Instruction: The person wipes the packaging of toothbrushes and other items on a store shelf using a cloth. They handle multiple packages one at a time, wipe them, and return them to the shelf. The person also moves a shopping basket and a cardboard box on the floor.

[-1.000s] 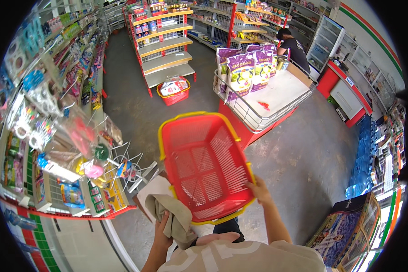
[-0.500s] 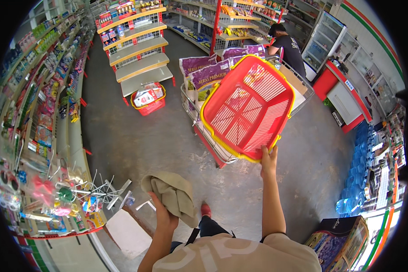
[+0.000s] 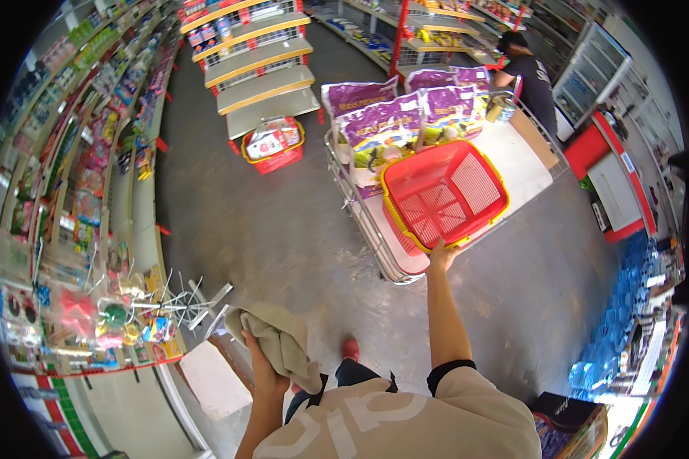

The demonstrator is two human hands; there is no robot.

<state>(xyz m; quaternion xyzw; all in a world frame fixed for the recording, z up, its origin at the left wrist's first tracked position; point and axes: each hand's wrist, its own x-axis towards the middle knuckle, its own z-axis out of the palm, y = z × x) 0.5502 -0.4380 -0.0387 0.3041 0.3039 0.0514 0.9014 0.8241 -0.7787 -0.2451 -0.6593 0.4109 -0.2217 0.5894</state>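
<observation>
My right hand (image 3: pixel 441 257) grips the yellow rim of an empty red plastic shopping basket (image 3: pixel 426 205) at its near edge. The basket is over the near part of a low, white-topped stand with a metal rail (image 3: pixel 519 153); I cannot tell whether its base fully rests there. Behind it, several purple-and-white rice sacks (image 3: pixel 379 126) stand upright on the same stand. A tin (image 3: pixel 501 107) is beside the sacks on the right. At the lower left, my left hand (image 3: pixel 266 371) is closed around a crumpled khaki cloth (image 3: pixel 277 336), well away from the stand.
A second red basket (image 3: pixel 275 157) with packages sits on the floor before a stepped shelf (image 3: pixel 272 79). Long stocked shelves (image 3: pixel 92 153) line the left. A person (image 3: pixel 530 80) bends behind the stand. Blue water bottles (image 3: pixel 608 329) and a red-and-white counter (image 3: pixel 618 183) are at right.
My right hand has lowered the basket toward the stand, exposing more of the rice sacks and the white top. The khaki cloth stays in my left hand, slightly lower and further left.
</observation>
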